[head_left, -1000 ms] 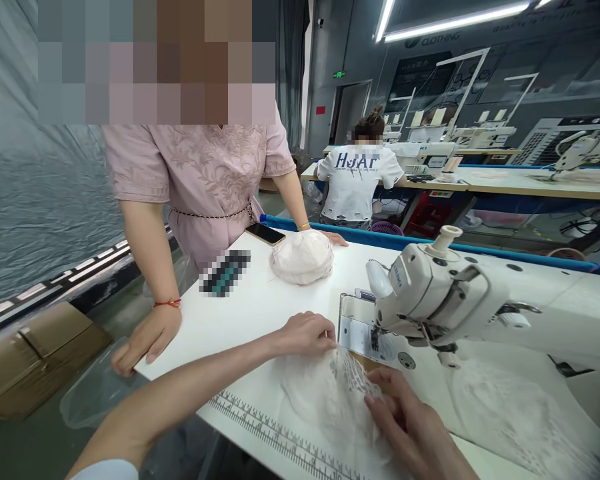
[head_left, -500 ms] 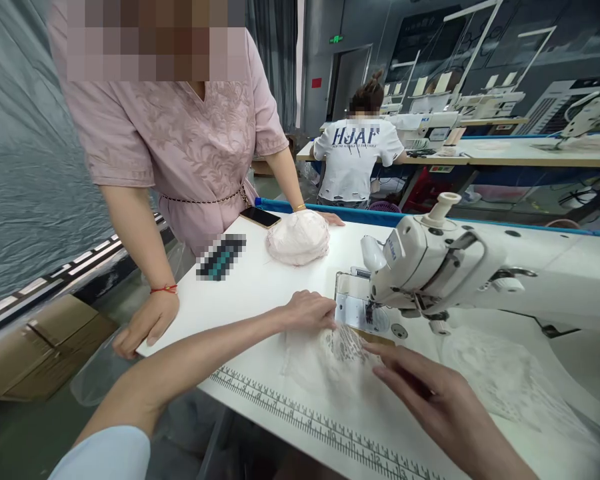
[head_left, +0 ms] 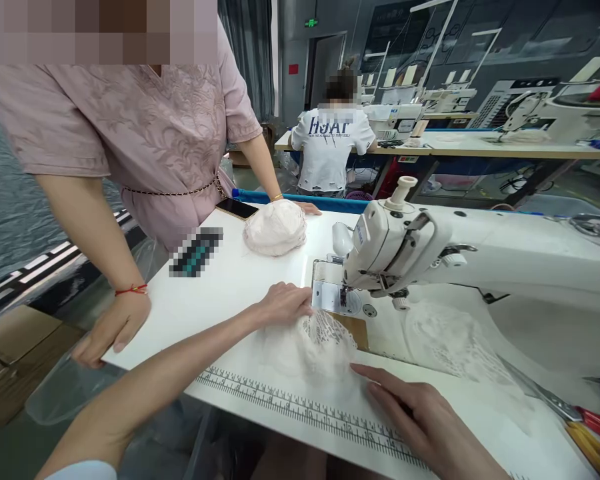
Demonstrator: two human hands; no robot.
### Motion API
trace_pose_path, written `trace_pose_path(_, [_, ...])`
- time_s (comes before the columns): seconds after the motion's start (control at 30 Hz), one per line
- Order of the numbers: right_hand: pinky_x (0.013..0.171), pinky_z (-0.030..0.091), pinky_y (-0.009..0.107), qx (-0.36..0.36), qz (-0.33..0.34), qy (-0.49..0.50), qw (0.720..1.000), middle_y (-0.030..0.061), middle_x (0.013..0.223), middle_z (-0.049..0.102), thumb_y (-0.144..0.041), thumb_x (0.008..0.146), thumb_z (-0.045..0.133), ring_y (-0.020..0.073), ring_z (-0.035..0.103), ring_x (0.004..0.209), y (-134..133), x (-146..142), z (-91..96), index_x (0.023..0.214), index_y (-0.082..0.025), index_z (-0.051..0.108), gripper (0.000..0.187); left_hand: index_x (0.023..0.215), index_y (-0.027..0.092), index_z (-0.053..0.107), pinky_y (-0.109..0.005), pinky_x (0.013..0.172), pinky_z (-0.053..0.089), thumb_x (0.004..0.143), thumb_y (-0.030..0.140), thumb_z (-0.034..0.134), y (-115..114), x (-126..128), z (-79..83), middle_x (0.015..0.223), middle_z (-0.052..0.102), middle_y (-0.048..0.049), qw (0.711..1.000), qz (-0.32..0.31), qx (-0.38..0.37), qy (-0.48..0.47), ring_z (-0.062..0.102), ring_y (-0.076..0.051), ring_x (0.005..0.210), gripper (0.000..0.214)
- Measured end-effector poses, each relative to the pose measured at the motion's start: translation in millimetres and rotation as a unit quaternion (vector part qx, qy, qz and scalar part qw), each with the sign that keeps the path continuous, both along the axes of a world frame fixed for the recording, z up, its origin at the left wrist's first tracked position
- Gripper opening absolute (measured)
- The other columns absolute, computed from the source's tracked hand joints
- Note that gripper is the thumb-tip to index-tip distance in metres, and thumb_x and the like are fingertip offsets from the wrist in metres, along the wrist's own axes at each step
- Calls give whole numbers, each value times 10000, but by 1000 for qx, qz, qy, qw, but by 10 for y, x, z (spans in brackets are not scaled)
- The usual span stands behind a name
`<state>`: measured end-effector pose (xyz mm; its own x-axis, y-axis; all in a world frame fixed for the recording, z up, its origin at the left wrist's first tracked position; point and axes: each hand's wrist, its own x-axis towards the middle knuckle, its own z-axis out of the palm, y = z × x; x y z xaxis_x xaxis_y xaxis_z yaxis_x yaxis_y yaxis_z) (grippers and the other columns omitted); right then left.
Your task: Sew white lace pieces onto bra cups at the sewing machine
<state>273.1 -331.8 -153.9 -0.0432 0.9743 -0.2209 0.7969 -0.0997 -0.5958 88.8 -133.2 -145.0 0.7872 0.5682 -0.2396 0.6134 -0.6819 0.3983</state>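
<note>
My right hand: fingers spread, thumb well apart from the index, nothing gripped; the index tip is right by the lace's edge, touching or not I can't tell. Without a firm hold, that side could slip askew.
Scissors: off to my right, blades toward the second lace; a careless sweep of my wrist could snag mesh on them.
White lace: here, rumpled on the tabletop, between my hands and short of the presser foot; a fold could tuck under and get caught.
Second lace: loose beneath the machine's arm; drag the first piece wide and the two could tangle.
My left hand: fingers closed on the lace's far left corner; pull too hard and this open mesh could stretch or tear.
Presser foot: just beyond those fingertips; if the machine runs with them this close, I could get pricked.
Cream bundle: farther back, beside a co-worker's hand; one nudge could roll it toward the phone.
</note>
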Motion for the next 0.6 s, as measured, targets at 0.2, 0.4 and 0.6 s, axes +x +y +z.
trace_pose_path(0.2, [460, 370, 226, 182, 117, -104, 971, -14, 637, 610, -246, 948, 324, 125, 556, 482, -34, -132, -110, 1184, -260, 564, 336, 808, 168, 462, -239, 598, 273, 875, 330, 496, -12, 3, -17, 763, 597, 28, 1000, 10, 5, 6, 526, -133, 713, 179])
trace_pose_path(0.4, [438, 404, 199, 278, 118, -108, 947, -42, 632, 610, -197, 940, 352, 100, 574, 473, -71, -79, -96, 1118, -233, 528, 253, 804, 168, 453, -239, 598, 273, 879, 315, 481, -19, 10, -28, 767, 604, 36, 1000, 11, 6, 7, 526, -127, 702, 167])
trace_pose_path(0.6, [584, 485, 112, 259, 84, -68, 960, -51, 824, 682, -229, 949, 376, 70, 658, 666, -181, 26, -173, 1140, -269, 506, 234, 800, 169, 459, -244, 596, 272, 877, 310, 475, -5, 8, -32, 771, 608, 32, 1000, 10, 4, 11, 525, -133, 701, 161])
